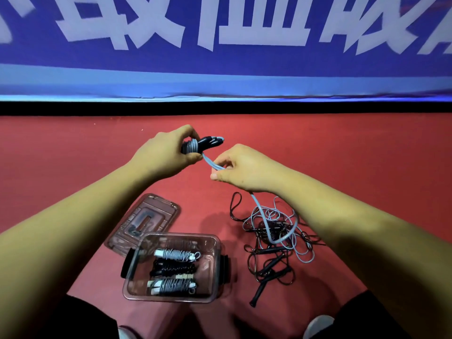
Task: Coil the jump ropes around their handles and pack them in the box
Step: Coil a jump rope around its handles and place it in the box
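Our left hand (163, 152) is closed tight round a pair of black handles (208, 143), held up over the floor with their tips pointing right. Several turns of pale blue-grey rope (193, 145) already sit around them, just beside the thumb. Our right hand (242, 167), near the left and a little lower, pinches the free length of that same rope between thumb and fingertips; from there the rope passes under the wrist and drops away.

Across the top we see a blue banner (220, 64) with large white characters, and below it a red floor (367, 148). On the floor under our right forearm lies a tangle (288, 250) of black and pale ropes with loose black handles, and the held rope runs down into it. Left of the tangle stands a clear box (181, 235), open, with dark latches at both ends. Its lid (156, 211) lies flat just behind it, touching or nearly so. Inside the box we count three coiled bundles side by side: a grey bundle (176, 255), a black bundle (173, 267) and a second grey one (171, 286) nearest us.
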`<state>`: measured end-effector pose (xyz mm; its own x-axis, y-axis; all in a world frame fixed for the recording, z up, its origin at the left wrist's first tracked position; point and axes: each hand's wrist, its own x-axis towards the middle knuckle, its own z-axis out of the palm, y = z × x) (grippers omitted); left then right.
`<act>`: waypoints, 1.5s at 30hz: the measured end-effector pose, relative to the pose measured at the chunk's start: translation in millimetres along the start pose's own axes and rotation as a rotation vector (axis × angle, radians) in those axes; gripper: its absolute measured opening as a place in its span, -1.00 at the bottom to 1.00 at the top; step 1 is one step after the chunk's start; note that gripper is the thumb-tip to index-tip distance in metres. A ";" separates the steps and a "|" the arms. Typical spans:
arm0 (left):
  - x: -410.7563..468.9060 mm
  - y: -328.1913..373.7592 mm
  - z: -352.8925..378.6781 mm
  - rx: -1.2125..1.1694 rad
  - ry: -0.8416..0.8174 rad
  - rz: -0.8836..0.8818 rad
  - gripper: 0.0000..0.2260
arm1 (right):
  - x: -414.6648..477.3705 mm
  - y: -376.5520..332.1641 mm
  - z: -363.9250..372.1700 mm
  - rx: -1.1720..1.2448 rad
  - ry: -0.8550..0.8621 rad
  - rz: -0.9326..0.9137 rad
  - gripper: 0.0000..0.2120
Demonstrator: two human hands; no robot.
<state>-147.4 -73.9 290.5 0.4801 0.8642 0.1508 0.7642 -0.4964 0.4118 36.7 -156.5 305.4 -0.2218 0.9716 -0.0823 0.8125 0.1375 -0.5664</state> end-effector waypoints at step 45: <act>7.8 -3.1 28.6 -0.104 -0.101 -0.033 -0.63 | -2.8 0.2 9.3 -0.450 0.068 0.009 -0.70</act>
<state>-133.7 -67.9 264.7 0.5000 0.8647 0.0469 0.7343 -0.4521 0.5065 32.5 -160.9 297.9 -0.1905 0.9814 -0.0230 0.9709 0.1849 -0.1521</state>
